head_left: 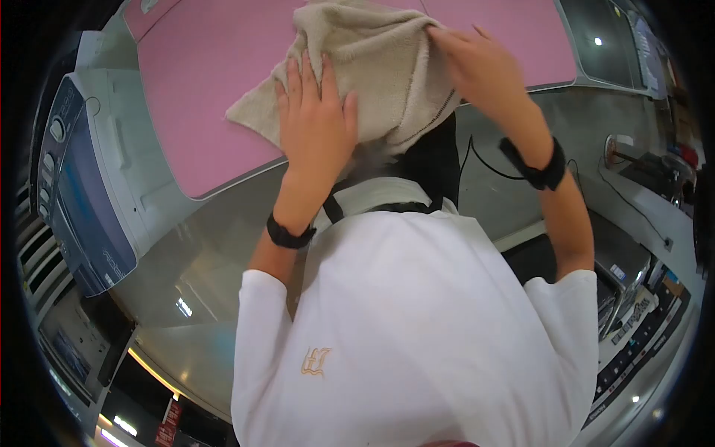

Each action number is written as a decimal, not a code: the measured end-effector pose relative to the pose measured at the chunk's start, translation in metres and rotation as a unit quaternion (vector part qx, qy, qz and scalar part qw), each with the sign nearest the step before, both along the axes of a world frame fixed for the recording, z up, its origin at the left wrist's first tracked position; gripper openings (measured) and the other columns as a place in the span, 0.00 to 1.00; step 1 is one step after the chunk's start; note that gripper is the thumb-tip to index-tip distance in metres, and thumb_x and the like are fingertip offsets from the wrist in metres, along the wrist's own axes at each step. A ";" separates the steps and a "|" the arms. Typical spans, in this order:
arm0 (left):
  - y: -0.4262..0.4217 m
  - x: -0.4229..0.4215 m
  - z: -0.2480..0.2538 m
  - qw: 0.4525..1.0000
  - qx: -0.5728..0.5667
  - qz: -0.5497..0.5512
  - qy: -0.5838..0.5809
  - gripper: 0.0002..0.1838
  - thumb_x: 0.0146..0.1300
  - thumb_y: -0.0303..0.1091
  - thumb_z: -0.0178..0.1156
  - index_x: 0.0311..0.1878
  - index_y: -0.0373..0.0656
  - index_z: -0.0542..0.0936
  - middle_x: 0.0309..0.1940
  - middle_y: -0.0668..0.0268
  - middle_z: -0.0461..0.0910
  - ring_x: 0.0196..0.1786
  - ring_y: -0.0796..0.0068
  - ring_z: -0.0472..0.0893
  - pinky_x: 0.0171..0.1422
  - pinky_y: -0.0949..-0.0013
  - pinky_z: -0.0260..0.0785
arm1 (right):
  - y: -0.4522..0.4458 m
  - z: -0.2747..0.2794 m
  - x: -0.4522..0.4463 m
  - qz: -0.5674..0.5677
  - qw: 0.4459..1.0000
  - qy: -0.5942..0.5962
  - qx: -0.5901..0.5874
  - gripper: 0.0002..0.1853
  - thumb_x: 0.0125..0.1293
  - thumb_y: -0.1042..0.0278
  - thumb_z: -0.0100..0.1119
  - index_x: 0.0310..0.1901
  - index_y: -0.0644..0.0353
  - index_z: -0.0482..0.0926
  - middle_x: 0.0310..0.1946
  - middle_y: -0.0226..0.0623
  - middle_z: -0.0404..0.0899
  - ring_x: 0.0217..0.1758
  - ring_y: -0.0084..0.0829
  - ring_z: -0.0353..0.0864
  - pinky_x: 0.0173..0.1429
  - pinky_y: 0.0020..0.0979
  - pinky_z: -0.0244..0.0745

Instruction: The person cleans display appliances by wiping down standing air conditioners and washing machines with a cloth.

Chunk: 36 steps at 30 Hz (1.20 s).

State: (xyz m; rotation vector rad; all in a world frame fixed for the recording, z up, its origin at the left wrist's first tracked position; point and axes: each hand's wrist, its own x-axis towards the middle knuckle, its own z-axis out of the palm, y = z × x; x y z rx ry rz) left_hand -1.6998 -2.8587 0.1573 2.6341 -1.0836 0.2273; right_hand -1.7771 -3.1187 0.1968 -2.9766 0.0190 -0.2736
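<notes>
A beige cloth (365, 67) lies rumpled over the near edge of a pink table (201, 97), one corner pointing left and part of it hanging toward my body. My left hand (316, 119) rests flat on the left part of the cloth, fingers spread and pointing away from me. At the upper right edge of the cloth is my right hand (477, 67), its thumb and fingers closed on a fold. Black bands circle both wrists.
A washing machine (97, 186) with knobs stands at the left. On the right are a grey surface (491, 179) with a black cable (495, 173), and a dark box-like appliance (611, 261). A dark glossy panel (603, 37) adjoins the table's right side.
</notes>
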 end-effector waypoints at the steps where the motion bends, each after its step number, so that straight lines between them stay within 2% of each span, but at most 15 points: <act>1: -0.008 0.005 -0.003 1.000 -0.008 -0.008 -0.004 0.35 0.72 0.46 0.61 0.76 0.35 0.70 0.74 0.42 0.69 0.79 0.41 0.64 0.82 0.40 0.54 | 0.016 -0.004 0.005 -0.024 0.999 0.013 -0.033 0.20 0.65 0.75 0.55 0.58 0.59 0.82 0.64 0.43 0.80 0.62 0.46 0.80 0.73 0.47 0.70; 3: -0.015 0.007 -0.003 1.000 -0.012 -0.027 -0.004 0.35 0.71 0.45 0.61 0.76 0.35 0.70 0.74 0.42 0.69 0.79 0.42 0.64 0.82 0.41 0.55 | 0.050 -0.015 0.009 -0.074 0.992 0.040 -0.096 0.22 0.67 0.75 0.56 0.64 0.59 0.80 0.65 0.43 0.80 0.65 0.48 0.79 0.73 0.50 0.69; 4: -0.011 0.007 -0.003 0.999 -0.009 -0.035 0.002 0.35 0.71 0.44 0.62 0.76 0.35 0.70 0.74 0.42 0.69 0.79 0.42 0.64 0.82 0.41 0.55 | 0.062 -0.028 0.002 -0.061 0.993 -0.016 -0.102 0.22 0.66 0.73 0.58 0.63 0.60 0.80 0.68 0.45 0.78 0.70 0.49 0.76 0.76 0.49 0.66; 5: -0.011 0.003 -0.001 0.999 -0.004 -0.040 0.009 0.35 0.70 0.44 0.62 0.76 0.35 0.70 0.74 0.42 0.69 0.79 0.42 0.64 0.82 0.41 0.55 | 0.064 -0.028 -0.010 -0.060 0.995 -0.040 -0.069 0.21 0.66 0.72 0.58 0.60 0.60 0.81 0.67 0.44 0.78 0.70 0.48 0.76 0.75 0.51 0.67; 7: -0.004 -0.013 0.003 0.998 -0.020 -0.050 0.037 0.34 0.72 0.43 0.60 0.76 0.34 0.69 0.74 0.40 0.68 0.79 0.39 0.63 0.81 0.40 0.56 | 0.060 -0.024 -0.034 -0.049 0.995 -0.089 -0.001 0.18 0.64 0.69 0.60 0.55 0.61 0.83 0.65 0.42 0.79 0.69 0.45 0.77 0.73 0.54 0.67; 10: 0.006 -0.030 0.005 0.997 -0.016 -0.049 0.050 0.34 0.72 0.43 0.60 0.76 0.35 0.69 0.75 0.40 0.66 0.79 0.38 0.63 0.81 0.38 0.55 | 0.040 -0.025 -0.065 -0.130 0.986 -0.038 -0.098 0.19 0.66 0.69 0.60 0.58 0.59 0.82 0.68 0.40 0.77 0.71 0.46 0.75 0.73 0.59 0.67; 13: -0.006 -0.030 0.007 0.997 -0.021 -0.058 0.046 0.35 0.72 0.44 0.61 0.77 0.36 0.69 0.76 0.43 0.66 0.79 0.39 0.63 0.81 0.38 0.54 | 0.007 -0.026 -0.057 -0.161 0.978 -0.054 -0.124 0.19 0.67 0.69 0.58 0.60 0.58 0.81 0.69 0.38 0.76 0.71 0.48 0.75 0.73 0.62 0.66; 16: -0.035 -0.025 0.002 0.995 -0.045 -0.075 0.039 0.35 0.71 0.44 0.62 0.77 0.37 0.68 0.76 0.44 0.66 0.80 0.40 0.62 0.82 0.39 0.53 | -0.003 -0.032 -0.023 -0.190 0.972 -0.083 -0.108 0.18 0.67 0.70 0.57 0.57 0.63 0.81 0.69 0.43 0.76 0.71 0.49 0.74 0.72 0.64 0.65; 19: -0.058 -0.018 -0.005 0.994 -0.062 -0.083 0.020 0.36 0.71 0.45 0.62 0.77 0.37 0.68 0.76 0.44 0.66 0.81 0.42 0.62 0.82 0.40 0.53 | 0.015 -0.026 -0.006 -0.194 0.969 -0.076 -0.135 0.16 0.66 0.72 0.57 0.53 0.68 0.82 0.67 0.48 0.77 0.69 0.51 0.76 0.72 0.59 0.68; 22: -0.050 -0.019 -0.003 0.994 -0.027 -0.100 0.033 0.36 0.71 0.45 0.62 0.77 0.37 0.68 0.76 0.44 0.66 0.81 0.44 0.62 0.82 0.40 0.53 | 0.049 -0.035 -0.020 -0.128 0.987 -0.091 0.034 0.14 0.66 0.72 0.58 0.49 0.71 0.82 0.65 0.53 0.77 0.69 0.54 0.76 0.71 0.52 0.71; 25: -0.025 -0.030 0.002 0.992 -0.015 -0.109 0.062 0.37 0.70 0.45 0.62 0.78 0.37 0.67 0.76 0.44 0.66 0.81 0.44 0.62 0.82 0.41 0.53 | 0.058 -0.024 -0.055 -0.098 0.988 -0.106 0.052 0.14 0.67 0.72 0.59 0.51 0.71 0.81 0.65 0.54 0.77 0.68 0.56 0.76 0.70 0.47 0.73; 29: -0.013 -0.037 0.003 0.991 -0.025 -0.108 0.077 0.38 0.69 0.45 0.63 0.78 0.37 0.67 0.75 0.44 0.67 0.81 0.44 0.61 0.83 0.41 0.52 | 0.026 -0.023 -0.067 -0.146 0.986 -0.079 0.024 0.14 0.70 0.71 0.57 0.52 0.70 0.82 0.65 0.54 0.77 0.69 0.55 0.76 0.70 0.48 0.73; 34: -0.056 -0.030 -0.002 0.992 -0.083 -0.081 0.043 0.35 0.69 0.44 0.64 0.75 0.36 0.71 0.74 0.42 0.68 0.81 0.44 0.61 0.83 0.41 0.52 | 0.005 -0.038 -0.005 -0.179 0.975 -0.133 0.019 0.11 0.71 0.71 0.56 0.47 0.68 0.82 0.63 0.53 0.80 0.69 0.55 0.76 0.68 0.49 0.74; 36: -0.065 -0.027 -0.005 0.994 -0.078 -0.073 0.026 0.35 0.67 0.44 0.65 0.73 0.37 0.73 0.74 0.44 0.68 0.81 0.45 0.62 0.83 0.42 0.52 | 0.025 -0.044 0.007 -0.129 0.980 -0.148 0.012 0.09 0.70 0.71 0.56 0.44 0.67 0.81 0.61 0.53 0.80 0.69 0.54 0.76 0.68 0.49 0.74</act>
